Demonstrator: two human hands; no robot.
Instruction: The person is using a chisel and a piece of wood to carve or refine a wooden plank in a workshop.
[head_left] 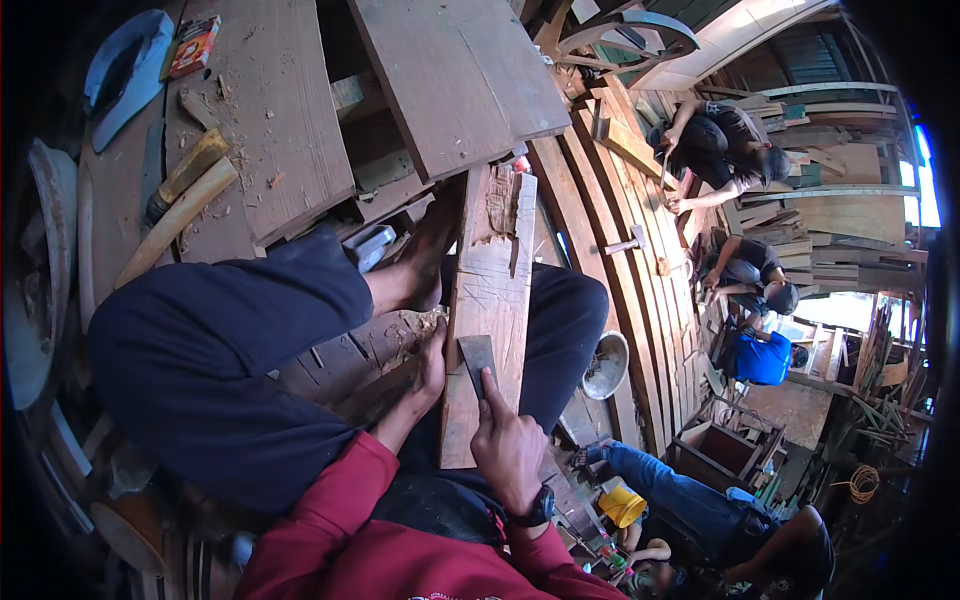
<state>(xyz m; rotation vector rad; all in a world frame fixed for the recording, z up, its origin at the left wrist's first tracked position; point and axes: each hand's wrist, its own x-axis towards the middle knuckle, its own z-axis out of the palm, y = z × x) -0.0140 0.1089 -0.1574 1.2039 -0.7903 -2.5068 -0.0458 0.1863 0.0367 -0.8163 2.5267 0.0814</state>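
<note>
- Holding one flat metal blade point(478, 362) against one wooden block point(486, 300); the block is running lengthwise away from the lap, beside the right knee.
- Right hand point(508, 455): index finger is pointing along the blade, others are curling in; can't tell what the thumb is doing.
- Left hand point(430, 370): fingers are lying close together at the block's left edge; can't tell if they're gripping.
- My take: steadying the block, pressing evenly and keeping left fingers off the blade edge is working best.
- Counting nearby: one hammer point(627, 242), one pale bowl point(606, 366), one yellow bucket point(622, 505).
</note>
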